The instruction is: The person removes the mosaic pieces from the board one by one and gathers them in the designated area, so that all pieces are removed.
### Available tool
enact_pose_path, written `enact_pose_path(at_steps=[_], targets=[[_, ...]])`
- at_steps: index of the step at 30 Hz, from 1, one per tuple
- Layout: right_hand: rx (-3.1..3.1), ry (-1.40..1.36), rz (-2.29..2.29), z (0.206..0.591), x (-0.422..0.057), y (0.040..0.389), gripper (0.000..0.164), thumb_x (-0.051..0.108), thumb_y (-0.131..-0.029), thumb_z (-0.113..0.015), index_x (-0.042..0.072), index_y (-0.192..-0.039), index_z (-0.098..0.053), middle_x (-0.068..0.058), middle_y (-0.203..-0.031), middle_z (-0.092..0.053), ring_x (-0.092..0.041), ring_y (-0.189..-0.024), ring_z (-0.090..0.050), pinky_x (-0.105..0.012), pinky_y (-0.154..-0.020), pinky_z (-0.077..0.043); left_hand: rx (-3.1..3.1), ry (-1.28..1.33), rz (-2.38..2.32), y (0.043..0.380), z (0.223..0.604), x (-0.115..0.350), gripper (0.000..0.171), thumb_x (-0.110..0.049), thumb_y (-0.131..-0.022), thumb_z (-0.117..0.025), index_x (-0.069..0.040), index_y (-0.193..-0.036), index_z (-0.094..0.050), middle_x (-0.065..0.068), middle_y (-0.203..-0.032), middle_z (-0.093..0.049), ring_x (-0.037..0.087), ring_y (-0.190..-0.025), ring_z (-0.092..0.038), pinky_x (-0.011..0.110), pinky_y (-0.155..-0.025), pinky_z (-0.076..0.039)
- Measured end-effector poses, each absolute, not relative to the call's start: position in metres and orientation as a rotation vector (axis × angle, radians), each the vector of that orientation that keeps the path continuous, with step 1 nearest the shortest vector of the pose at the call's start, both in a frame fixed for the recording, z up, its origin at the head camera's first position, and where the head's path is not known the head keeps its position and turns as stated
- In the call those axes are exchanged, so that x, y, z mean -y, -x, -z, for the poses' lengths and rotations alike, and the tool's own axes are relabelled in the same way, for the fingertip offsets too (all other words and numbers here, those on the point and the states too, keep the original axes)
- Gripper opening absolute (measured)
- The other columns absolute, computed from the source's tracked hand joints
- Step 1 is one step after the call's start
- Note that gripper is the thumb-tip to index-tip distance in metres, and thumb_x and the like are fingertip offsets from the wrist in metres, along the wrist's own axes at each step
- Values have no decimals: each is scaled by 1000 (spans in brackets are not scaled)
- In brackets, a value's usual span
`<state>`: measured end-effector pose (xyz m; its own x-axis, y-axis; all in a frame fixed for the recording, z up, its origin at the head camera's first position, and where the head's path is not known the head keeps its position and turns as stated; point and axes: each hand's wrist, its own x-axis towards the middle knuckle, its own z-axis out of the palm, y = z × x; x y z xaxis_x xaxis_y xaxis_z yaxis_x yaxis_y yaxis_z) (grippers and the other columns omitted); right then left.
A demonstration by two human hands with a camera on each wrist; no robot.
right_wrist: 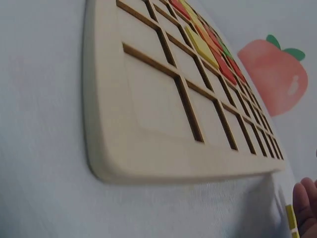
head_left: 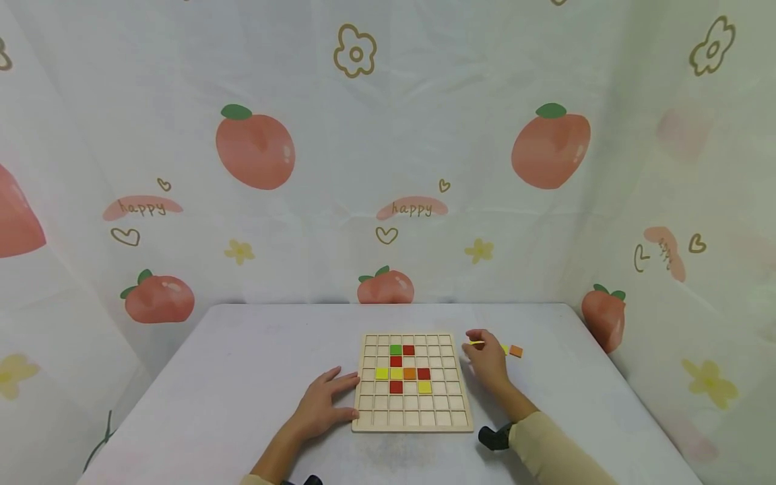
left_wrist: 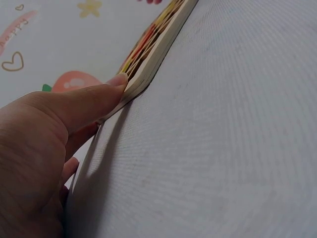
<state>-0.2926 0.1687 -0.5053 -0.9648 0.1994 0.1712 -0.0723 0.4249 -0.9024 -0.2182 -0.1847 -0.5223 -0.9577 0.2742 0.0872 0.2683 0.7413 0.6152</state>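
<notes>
A wooden grid board [head_left: 412, 420] lies flat on the table, with green, red, yellow and orange square tiles in some cells. My left hand [head_left: 322, 404] rests beside its left edge, fingers spread. In the left wrist view the thumb [left_wrist: 94, 101] touches the board's rim near a corner. My right hand [head_left: 488, 360] hovers just right of the board over loose tiles, thumb and fingertips apart. A yellow tile [head_left: 477, 343] shows between them. In the right wrist view a yellow tile [right_wrist: 291, 218] stands beside the fingertips [right_wrist: 303, 198], which are partly cut off.
An orange tile [head_left: 516, 351] lies to the right of my right hand, with part of another yellow tile [head_left: 504, 349] next to it. The white table [head_left: 254, 364] is bordered by a printed curtain [head_left: 327, 256] at the back and sides.
</notes>
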Motion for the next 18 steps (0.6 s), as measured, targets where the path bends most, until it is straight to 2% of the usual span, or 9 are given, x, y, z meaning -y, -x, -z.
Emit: enact_pose_path(at_steps=[18], targets=[[2454, -82, -1762, 504, -140, 283, 24, 0, -86, -68, -5, -109, -62, -13, -95, -61, -21, -77, -58, -29, -63, -56, -2923, -468, -1040, 218, 521, 185, 69, -49, -72, -80, -16, -130, -64, -4, -136, -57, 37, -137, -33, 64, -106, -26]])
